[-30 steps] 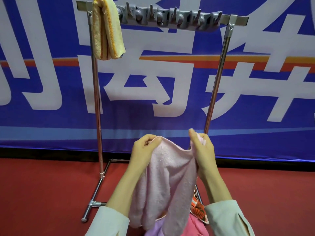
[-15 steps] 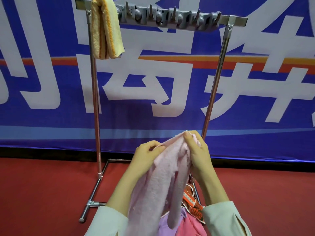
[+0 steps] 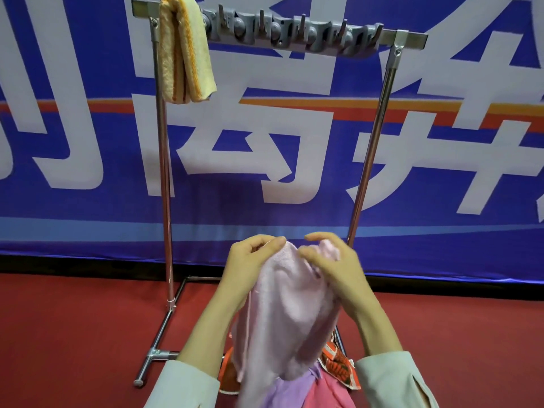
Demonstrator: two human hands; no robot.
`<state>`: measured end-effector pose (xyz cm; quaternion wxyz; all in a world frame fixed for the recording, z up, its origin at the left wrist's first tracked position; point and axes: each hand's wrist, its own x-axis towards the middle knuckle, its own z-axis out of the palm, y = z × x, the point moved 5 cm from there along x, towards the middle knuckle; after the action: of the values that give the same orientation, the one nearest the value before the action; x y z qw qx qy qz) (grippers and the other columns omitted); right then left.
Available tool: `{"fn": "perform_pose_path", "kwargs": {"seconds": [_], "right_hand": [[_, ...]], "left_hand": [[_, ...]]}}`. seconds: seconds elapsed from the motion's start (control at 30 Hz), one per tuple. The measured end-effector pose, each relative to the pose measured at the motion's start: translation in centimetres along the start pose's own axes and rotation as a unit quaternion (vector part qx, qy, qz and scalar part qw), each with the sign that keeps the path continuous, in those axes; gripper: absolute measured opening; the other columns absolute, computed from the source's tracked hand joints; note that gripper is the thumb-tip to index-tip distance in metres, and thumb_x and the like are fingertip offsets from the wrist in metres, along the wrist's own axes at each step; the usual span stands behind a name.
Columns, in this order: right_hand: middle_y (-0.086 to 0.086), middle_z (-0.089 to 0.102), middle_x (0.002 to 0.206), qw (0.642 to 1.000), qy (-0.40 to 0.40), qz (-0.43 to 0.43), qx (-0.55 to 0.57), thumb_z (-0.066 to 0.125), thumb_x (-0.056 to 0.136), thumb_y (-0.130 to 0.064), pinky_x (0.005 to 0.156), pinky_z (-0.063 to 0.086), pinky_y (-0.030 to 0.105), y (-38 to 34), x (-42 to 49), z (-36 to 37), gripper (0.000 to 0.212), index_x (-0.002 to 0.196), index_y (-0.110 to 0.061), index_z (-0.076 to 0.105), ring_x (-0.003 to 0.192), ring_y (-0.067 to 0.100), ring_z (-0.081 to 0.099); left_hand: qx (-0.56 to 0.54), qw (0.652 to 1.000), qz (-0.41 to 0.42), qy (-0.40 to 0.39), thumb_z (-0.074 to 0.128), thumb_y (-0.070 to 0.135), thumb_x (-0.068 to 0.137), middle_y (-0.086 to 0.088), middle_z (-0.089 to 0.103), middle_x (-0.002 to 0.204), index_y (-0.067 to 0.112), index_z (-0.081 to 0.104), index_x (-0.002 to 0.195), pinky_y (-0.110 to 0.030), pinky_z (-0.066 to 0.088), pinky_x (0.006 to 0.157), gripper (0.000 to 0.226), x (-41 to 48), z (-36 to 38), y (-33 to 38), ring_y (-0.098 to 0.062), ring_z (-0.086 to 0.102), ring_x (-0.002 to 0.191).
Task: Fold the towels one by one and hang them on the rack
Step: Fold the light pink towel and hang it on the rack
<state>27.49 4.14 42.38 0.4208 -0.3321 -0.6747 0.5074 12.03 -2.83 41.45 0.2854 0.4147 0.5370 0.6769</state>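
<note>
A pale pink towel (image 3: 287,313) hangs folded lengthwise in front of me, its top edge bunched between both hands. My left hand (image 3: 250,263) pinches the upper left corner. My right hand (image 3: 329,266) grips the upper right part, fingers curled over the cloth, close to the left hand. A metal rack (image 3: 164,178) stands ahead; a folded yellow-orange towel (image 3: 185,54) is draped over the left end of its top bar. Below the pink towel lie a lilac towel (image 3: 282,390) and a darker pink towel (image 3: 326,393).
A grey strip of hooks (image 3: 294,33) runs along the rack's top bar to the right of the hung towel. An orange-and-white printed bag (image 3: 338,363) lies under the towels. Behind the rack is a blue banner (image 3: 88,172) over a red floor (image 3: 73,334).
My hands have come together, bringing the two top corners of the pink towel close so it hangs narrower. The right hand has shifted left and regripped.
</note>
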Motion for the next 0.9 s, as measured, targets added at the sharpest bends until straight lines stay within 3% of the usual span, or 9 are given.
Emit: {"fn": "perform_pose_path", "kwargs": {"seconds": [0.07, 0.13, 0.27, 0.4, 0.5, 0.6, 0.7, 0.77, 0.9], "right_hand": [[-0.009, 0.069, 0.084, 0.992, -0.117, -0.008, -0.056, 0.086, 0.07, -0.028, 0.07, 0.051, 0.021, 0.1, -0.7, 1.6, 0.019, 0.082, -0.024, 0.071, 0.078, 0.007, 0.064], [-0.006, 0.061, 0.073, 0.989, -0.131, -0.008, -0.068, 0.08, 0.077, -0.027, 0.067, 0.047, 0.023, 0.2, -1.0, 2.1, 0.017, 0.07, -0.021, 0.066, 0.07, 0.008, 0.059], [0.01, 0.067, 0.08, 0.997, -0.051, -0.024, 0.054, 0.066, 0.09, -0.019, 0.071, 0.05, 0.021, -0.6, -0.8, 1.7, 0.015, 0.082, -0.008, 0.071, 0.076, 0.01, 0.063], [-0.001, 0.055, 0.063, 0.99, 0.048, -0.02, 0.129, 0.06, 0.09, -0.01, 0.063, 0.046, 0.025, -0.4, -0.2, 0.7, 0.024, 0.066, -0.014, 0.06, 0.063, 0.011, 0.053], [-0.004, 0.042, 0.055, 0.964, 0.133, 0.0, 0.229, 0.057, 0.088, -0.002, 0.052, 0.039, 0.021, 0.1, 0.2, -0.5, 0.029, 0.063, -0.015, 0.048, 0.052, 0.008, 0.041], [-0.01, 0.039, 0.048, 0.944, 0.183, -0.002, 0.275, 0.056, 0.088, -0.001, 0.045, 0.035, 0.017, 0.3, 0.2, -1.7, 0.032, 0.063, -0.017, 0.045, 0.044, 0.004, 0.037], [-0.005, 0.043, 0.058, 0.953, 0.192, -0.008, 0.235, 0.066, 0.086, -0.009, 0.05, 0.036, 0.019, 0.6, 0.2, -2.3, 0.029, 0.066, -0.019, 0.048, 0.05, 0.006, 0.038], [-0.003, 0.051, 0.066, 0.977, 0.164, -0.012, 0.135, 0.073, 0.083, -0.019, 0.056, 0.041, 0.02, 0.1, 0.0, -2.2, 0.022, 0.071, -0.019, 0.055, 0.057, 0.008, 0.046], [-0.009, 0.072, 0.078, 0.999, 0.003, 0.013, -0.041, 0.078, 0.076, -0.031, 0.071, 0.052, 0.02, -0.4, -0.3, 0.2, 0.009, 0.084, -0.033, 0.075, 0.072, 0.002, 0.064]], "left_hand": [[-0.002, 1.0, 0.008, -0.001, 0.071, 0.024, 0.084, -0.003, 0.072, 0.084, 0.007, 0.074, 0.082, -0.022, 0.05, 0.077, 0.017, -0.2, 0.1, 0.5, -0.007, 0.063, 0.078], [0.009, 1.0, 0.007, -0.004, 0.071, 0.024, 0.083, -0.005, 0.073, 0.085, 0.008, 0.074, 0.081, -0.027, 0.051, 0.079, 0.016, -0.4, 0.1, 0.6, -0.009, 0.063, 0.079], [0.059, 0.998, 0.005, -0.03, 0.072, 0.025, 0.083, -0.004, 0.072, 0.084, 0.017, 0.073, 0.083, -0.031, 0.051, 0.079, 0.008, -0.3, -0.1, -0.2, -0.01, 0.062, 0.077], [0.195, 0.98, 0.007, -0.026, 0.065, 0.022, 0.085, 0.005, 0.069, 0.074, 0.027, 0.069, 0.079, -0.022, 0.045, 0.069, 0.009, 0.1, -0.3, -1.1, -0.008, 0.055, 0.067], [0.237, 0.971, 0.017, -0.017, 0.065, 0.015, 0.084, 0.011, 0.062, 0.064, 0.026, 0.067, 0.076, -0.011, 0.037, 0.059, 0.014, 0.2, -0.7, -1.2, 0.002, 0.048, 0.056], [0.238, 0.971, 0.004, -0.033, 0.069, 0.018, 0.084, 0.004, 0.065, 0.067, 0.019, 0.071, 0.079, -0.015, 0.039, 0.06, 0.005, 0.2, -1.0, -2.0, 0.002, 0.048, 0.057], [0.169, 0.985, -0.007, -0.017, 0.071, 0.022, 0.084, 0.001, 0.066, 0.071, 0.012, 0.072, 0.082, -0.013, 0.039, 0.06, 0.01, 0.3, -1.4, -2.0, -0.003, 0.052, 0.064], [0.07, 0.998, -0.009, 0.002, 0.072, 0.021, 0.084, 0.006, 0.062, 0.069, 0.009, 0.072, 0.08, -0.008, 0.039, 0.061, 0.013, 0.3, -1.2, -1.4, -0.001, 0.052, 0.065], [0.002, 1.0, -0.012, -0.013, 0.072, 0.024, 0.083, 0.002, 0.068, 0.076, 0.01, 0.073, 0.079, -0.014, 0.046, 0.074, 0.015, -0.1, -0.5, -0.5, -0.003, 0.059, 0.074]]}}
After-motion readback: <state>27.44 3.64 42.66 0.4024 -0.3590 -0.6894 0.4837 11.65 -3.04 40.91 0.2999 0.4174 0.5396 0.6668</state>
